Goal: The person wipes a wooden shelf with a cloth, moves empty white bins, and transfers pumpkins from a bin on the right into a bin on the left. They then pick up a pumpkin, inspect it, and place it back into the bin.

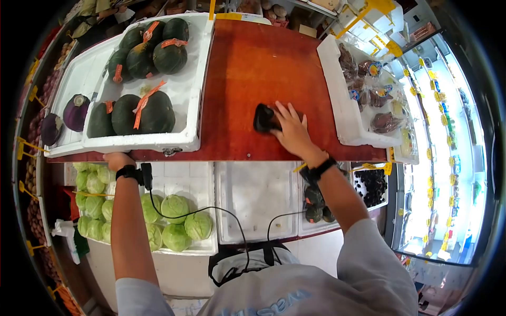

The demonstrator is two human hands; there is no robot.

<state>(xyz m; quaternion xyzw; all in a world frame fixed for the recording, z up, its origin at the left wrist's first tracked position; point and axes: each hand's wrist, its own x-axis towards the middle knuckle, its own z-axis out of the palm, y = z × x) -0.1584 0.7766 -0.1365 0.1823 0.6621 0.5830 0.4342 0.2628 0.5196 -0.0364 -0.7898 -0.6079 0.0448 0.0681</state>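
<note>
My right hand lies over a small black, rounded thing on the red wooden tabletop. Its fingers point away from me and the palm covers part of the thing, whose exact kind I cannot tell. At the front edge of the tabletop, my left hand has its fingers curled at the rim, partly hidden. Just above it stands a white foam box with dark green squashes bearing orange labels. Both wrists wear black bands.
On the right, another foam box holds bagged dark produce. Purple eggplants lie at far left. Below the tabletop, cabbages fill a tray near a white bin. Black cables hang before me. A lit fridge stands right.
</note>
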